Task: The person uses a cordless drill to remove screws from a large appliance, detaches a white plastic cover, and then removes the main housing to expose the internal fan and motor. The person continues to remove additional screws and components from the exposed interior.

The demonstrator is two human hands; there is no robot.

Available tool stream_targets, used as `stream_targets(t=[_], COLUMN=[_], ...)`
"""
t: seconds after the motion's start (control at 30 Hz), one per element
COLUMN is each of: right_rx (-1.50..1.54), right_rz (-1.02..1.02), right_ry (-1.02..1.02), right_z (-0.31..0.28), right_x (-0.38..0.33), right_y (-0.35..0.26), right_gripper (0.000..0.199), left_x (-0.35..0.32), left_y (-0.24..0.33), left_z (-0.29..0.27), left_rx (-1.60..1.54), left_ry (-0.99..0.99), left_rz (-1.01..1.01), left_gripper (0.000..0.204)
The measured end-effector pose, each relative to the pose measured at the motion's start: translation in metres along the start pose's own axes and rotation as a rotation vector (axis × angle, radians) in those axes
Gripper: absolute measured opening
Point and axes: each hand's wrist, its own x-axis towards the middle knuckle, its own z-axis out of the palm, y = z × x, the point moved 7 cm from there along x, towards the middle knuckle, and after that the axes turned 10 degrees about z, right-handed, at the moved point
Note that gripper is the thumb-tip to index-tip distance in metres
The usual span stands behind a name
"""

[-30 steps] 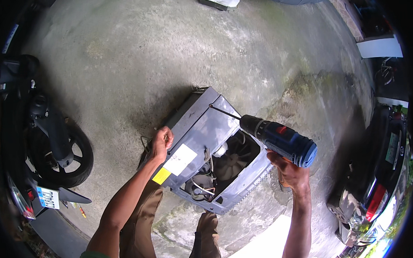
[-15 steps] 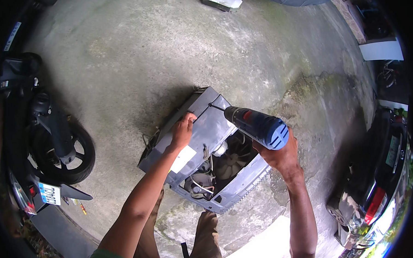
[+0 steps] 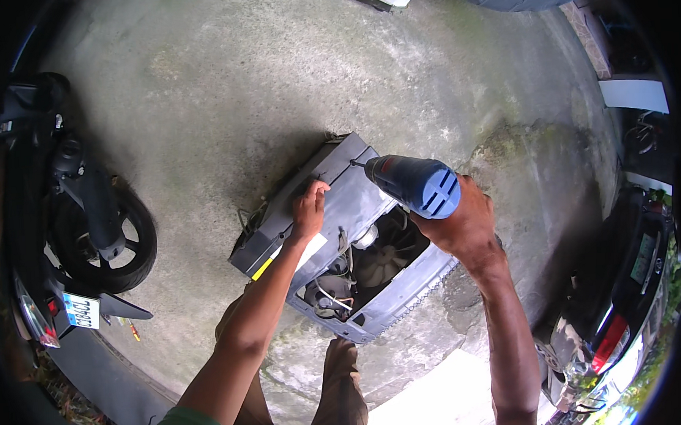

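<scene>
Concrete floor (image 3: 243,80): grey and stained, spreading under everything.
Dark car (image 3: 634,283): parked at the right edge, well apart from the work.
Motorcycle (image 3: 93,200): black, at the left edge, its wheel turned toward the middle.
Metal unit (image 3: 347,201): a grey box on the floor in front of the person, set at a slant, with wiring and parts showing through an opening in its upper face.
Drill (image 3: 407,183): blue and black, above the unit's upper face, aimed at its far end.
Right hand (image 3: 466,218): fingers closed around the drill's handle.
Left hand (image 3: 308,212): resting on the unit near its long left edge, fingers partly curled; whether they grip anything, I cannot tell.
Fan (image 3: 381,268): pale-bladed, inside the opening.
White label (image 3: 309,252): on the upper face, partly behind the left forearm.
Yellow sticker (image 3: 261,270): by the unit's near left corner.
Drill bit (image 3: 359,164): thin and dark, its tip at the panel's far end.
</scene>
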Motion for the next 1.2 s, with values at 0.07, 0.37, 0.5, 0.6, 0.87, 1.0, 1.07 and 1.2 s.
stream_targets(t=[0.07, 0.37, 0.5, 0.6, 0.87, 1.0, 1.07, 1.2], right_rx=[-0.027, -0.026, -0.045, -0.056, 0.037, 0.049, 0.090, 0.254], right_rz=[0.019, 0.009, 0.019, 0.029, -0.002, -0.008, -0.008, -0.046], right_ry=[-0.040, -0.013, 0.002, -0.011, 0.034, 0.058, 0.053, 0.081], right_z=[0.001, -0.003, -0.004, -0.004, 0.001, 0.005, 0.008, 0.010], right_x=[0.003, -0.002, -0.008, -0.013, -0.028, -0.034, -0.038, -0.063], right_y=[-0.003, 0.005, 0.008, 0.013, 0.024, 0.035, 0.046, 0.075], right_gripper=[0.039, 0.036, 0.041, 0.045, 0.045, 0.042, 0.042, 0.040], left_x=[0.000, -0.001, -0.002, -0.009, -0.006, 0.003, 0.009, 0.008], left_y=[0.000, -0.002, -0.006, -0.023, -0.019, -0.014, -0.009, -0.002], left_z=[0.000, -0.002, -0.002, 0.008, 0.017, 0.025, 0.026, 0.031], left_rx=[0.018, -0.036, -0.080, -0.317, -0.677, -0.682, -0.631, -0.683], left_ry=[0.007, -0.038, -0.014, -0.066, -0.004, -0.031, 0.003, 0.052], left_rz=[0.001, -0.038, -0.043, -0.267, -0.265, -0.331, -0.332, -0.534], left_gripper=[0.012, 0.009, 0.012, 0.019, 0.024, 0.019, 0.018, 0.025])
